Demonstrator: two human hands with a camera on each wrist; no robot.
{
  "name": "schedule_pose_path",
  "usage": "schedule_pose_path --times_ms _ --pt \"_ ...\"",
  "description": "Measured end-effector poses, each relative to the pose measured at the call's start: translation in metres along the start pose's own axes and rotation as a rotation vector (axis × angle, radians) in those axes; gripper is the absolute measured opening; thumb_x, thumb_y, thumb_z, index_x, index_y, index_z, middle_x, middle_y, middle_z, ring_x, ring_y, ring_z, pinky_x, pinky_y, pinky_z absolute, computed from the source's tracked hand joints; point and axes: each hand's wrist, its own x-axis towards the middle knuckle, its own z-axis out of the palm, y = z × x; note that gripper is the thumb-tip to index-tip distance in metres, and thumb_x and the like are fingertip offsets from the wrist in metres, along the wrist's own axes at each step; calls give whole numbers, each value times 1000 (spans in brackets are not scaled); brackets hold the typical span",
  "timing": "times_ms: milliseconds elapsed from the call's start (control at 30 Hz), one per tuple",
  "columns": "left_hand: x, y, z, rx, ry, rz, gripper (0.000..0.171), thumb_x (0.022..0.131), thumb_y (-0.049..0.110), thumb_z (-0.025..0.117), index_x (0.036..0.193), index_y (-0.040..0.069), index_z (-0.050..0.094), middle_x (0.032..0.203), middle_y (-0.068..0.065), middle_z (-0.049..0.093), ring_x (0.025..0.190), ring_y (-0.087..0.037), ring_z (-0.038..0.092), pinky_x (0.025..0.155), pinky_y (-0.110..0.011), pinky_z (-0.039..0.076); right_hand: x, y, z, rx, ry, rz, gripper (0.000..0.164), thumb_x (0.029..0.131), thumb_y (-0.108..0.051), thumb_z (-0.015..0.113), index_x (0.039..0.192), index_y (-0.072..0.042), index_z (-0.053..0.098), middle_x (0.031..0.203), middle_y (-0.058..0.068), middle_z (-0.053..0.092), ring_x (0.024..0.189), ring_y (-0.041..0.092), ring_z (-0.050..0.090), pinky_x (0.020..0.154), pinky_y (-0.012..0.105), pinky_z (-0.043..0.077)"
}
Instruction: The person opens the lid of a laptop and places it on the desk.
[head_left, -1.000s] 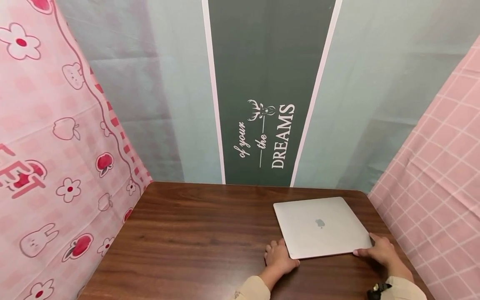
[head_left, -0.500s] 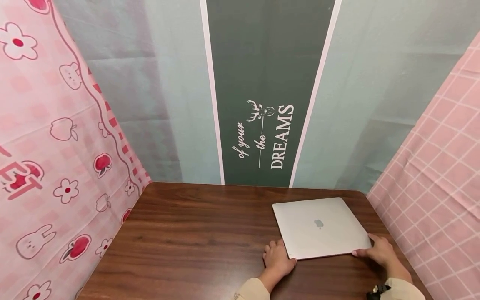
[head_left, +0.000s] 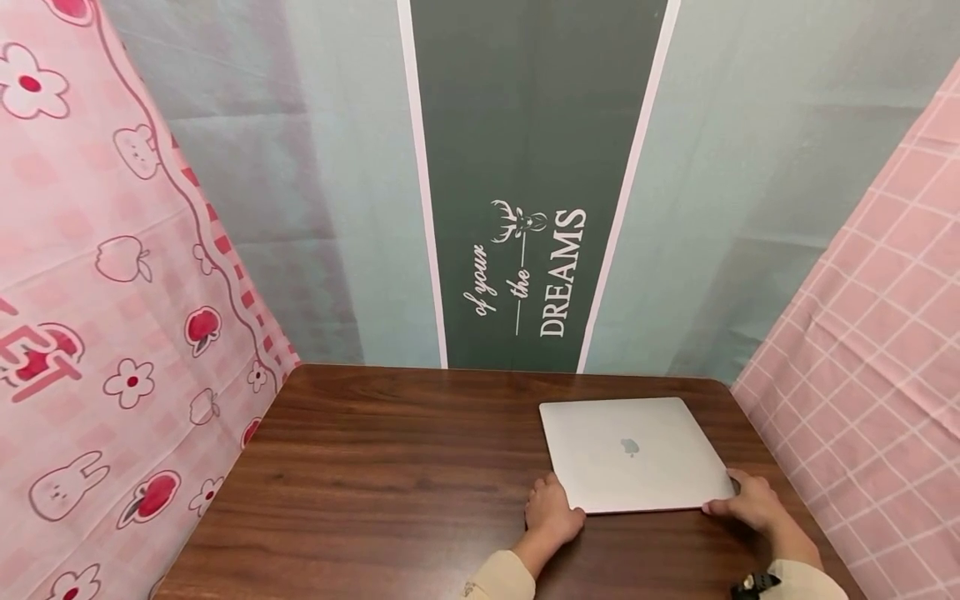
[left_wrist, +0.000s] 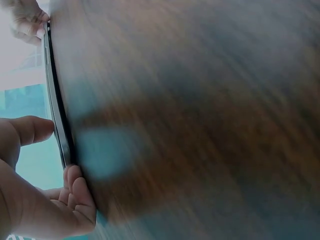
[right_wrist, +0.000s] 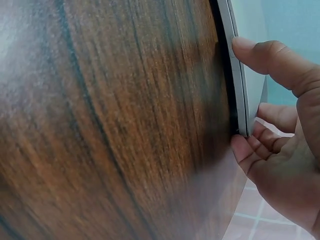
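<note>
A closed silver laptop (head_left: 633, 467) with an apple logo on its lid lies at the right of the brown wooden table. At its front left corner my left hand (head_left: 551, 510) grips it, thumb on the front edge and fingers along the left side. My right hand (head_left: 750, 502) holds the front right corner, its thumb also against the front edge. In the left wrist view, the curled fingers (left_wrist: 77, 192) touch the laptop's corner near the tabletop. The right wrist view shows fingertips (right_wrist: 241, 146) at the laptop's lower corner, beside a dark gap under its edge.
The wooden table (head_left: 375, 475) extends left of the laptop. A grey-green curtain (head_left: 517, 125) with printed lettering hangs behind it. Pink patterned cloth (head_left: 150, 333) borders the left side, and pink checked cloth (head_left: 847, 358) stands close by on the right.
The laptop has turned slightly clockwise and shifted a little left, so its front edge lies more level in the head view. Both hands have moved with it, keeping their hold.
</note>
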Motion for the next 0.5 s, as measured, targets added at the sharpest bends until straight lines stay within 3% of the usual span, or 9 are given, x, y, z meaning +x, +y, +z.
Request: schedule_pose_path --times_ms 500 --pt "-3 -1 0 -24 5 -30 51 63 22 78 101 -1 54 85 -14 51 83 -35 54 70 -48 44 -4 2 6 -1 -7 31 88 65 -35 80 118 23 40 108 46 43 95 60 44 80 61 37"
